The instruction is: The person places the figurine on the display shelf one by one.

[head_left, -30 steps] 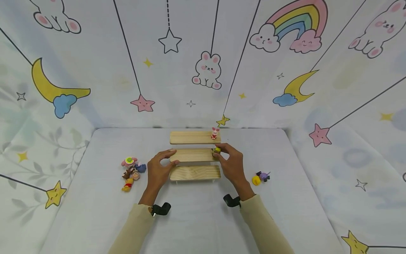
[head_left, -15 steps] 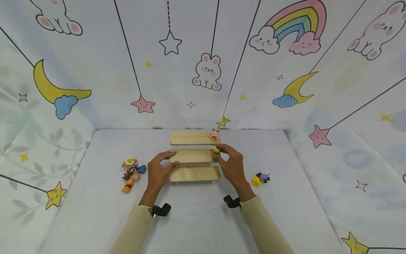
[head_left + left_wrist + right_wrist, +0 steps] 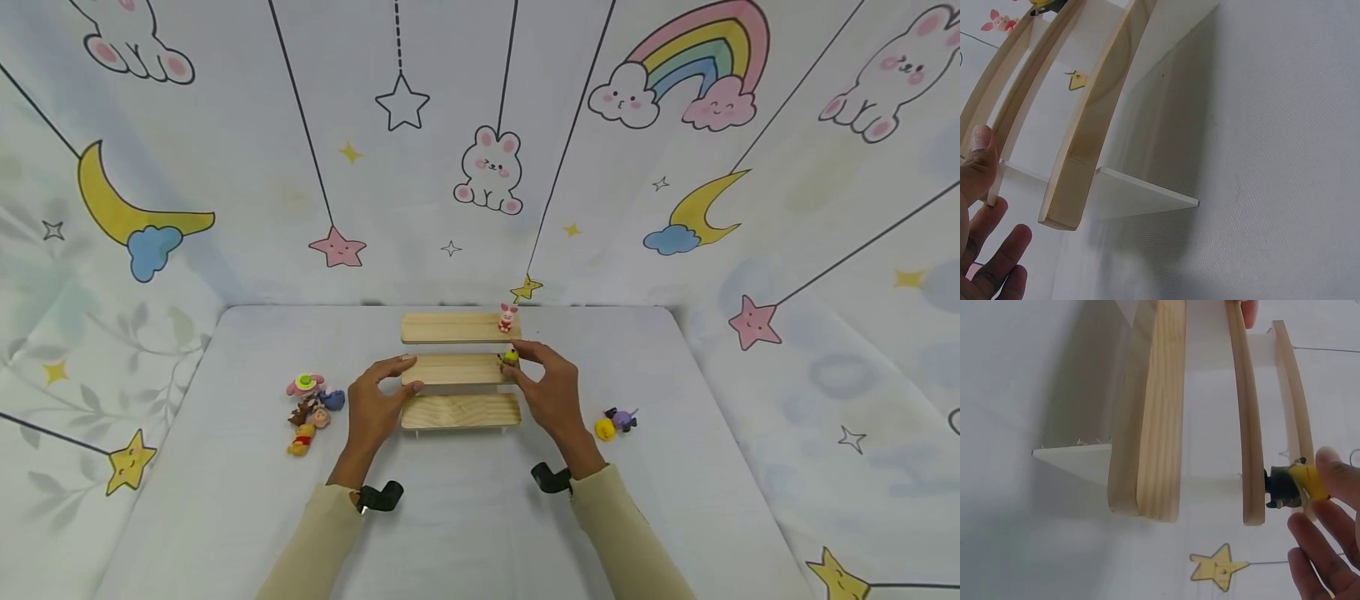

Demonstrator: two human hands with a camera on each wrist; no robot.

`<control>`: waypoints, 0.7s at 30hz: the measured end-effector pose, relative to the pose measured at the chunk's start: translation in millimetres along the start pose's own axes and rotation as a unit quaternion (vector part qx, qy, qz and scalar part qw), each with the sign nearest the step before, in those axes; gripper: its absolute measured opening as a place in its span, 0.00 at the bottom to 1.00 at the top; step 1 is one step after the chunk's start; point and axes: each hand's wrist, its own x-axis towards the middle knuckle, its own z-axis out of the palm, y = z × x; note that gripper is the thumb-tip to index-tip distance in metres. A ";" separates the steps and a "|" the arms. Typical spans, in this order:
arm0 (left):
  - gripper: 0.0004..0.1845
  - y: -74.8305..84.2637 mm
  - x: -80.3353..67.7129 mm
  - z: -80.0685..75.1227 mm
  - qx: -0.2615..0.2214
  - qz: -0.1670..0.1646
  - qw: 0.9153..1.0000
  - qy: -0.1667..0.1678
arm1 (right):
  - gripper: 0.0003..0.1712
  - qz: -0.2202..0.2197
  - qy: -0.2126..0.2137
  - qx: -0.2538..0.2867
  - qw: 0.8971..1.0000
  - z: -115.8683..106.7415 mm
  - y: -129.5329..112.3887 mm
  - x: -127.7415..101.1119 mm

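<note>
A three-step wooden shelf on white supports stands mid-table. My left hand (image 3: 372, 400) grips the left end of its middle board (image 3: 453, 369), thumb above and fingers beneath, as the left wrist view also shows. At that board's right end, my right hand (image 3: 551, 387) pinches a small yellow-and-dark toy figurine (image 3: 1294, 485) between thumb and fingers. In the right wrist view the figurine's dark feet touch the board. On the top board (image 3: 450, 327), a pink Piglet figurine (image 3: 507, 318) stands near the right end. The lowest board (image 3: 461, 411) bears nothing.
Left of the shelf lies a cluster of several toy figurines, among them a Winnie-the-Pooh (image 3: 302, 439) and a blue one (image 3: 333, 399). To the right are a yellow figurine (image 3: 605, 429) and a purple one (image 3: 623, 419). A printed cloth backdrop (image 3: 405, 183) rises behind.
The figurine in my right hand has shifted very slightly left along the middle board, and the right wrist has turned a little. The left hand keeps its grip in the same place.
</note>
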 end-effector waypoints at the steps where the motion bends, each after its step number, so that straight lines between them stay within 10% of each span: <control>1: 0.25 -0.1 -0.1 -0.1 0.001 0.000 1.000 0.000 | 0.28 0.000 0.001 -0.001 1.000 -0.3 0.5 -0.3; 21: 0.24 -1.8 0.9 0.4 0.006 0.007 1.000 0.002 | 0.31 0.034 0.046 -0.043 0.997 -30.5 21.5 -17.1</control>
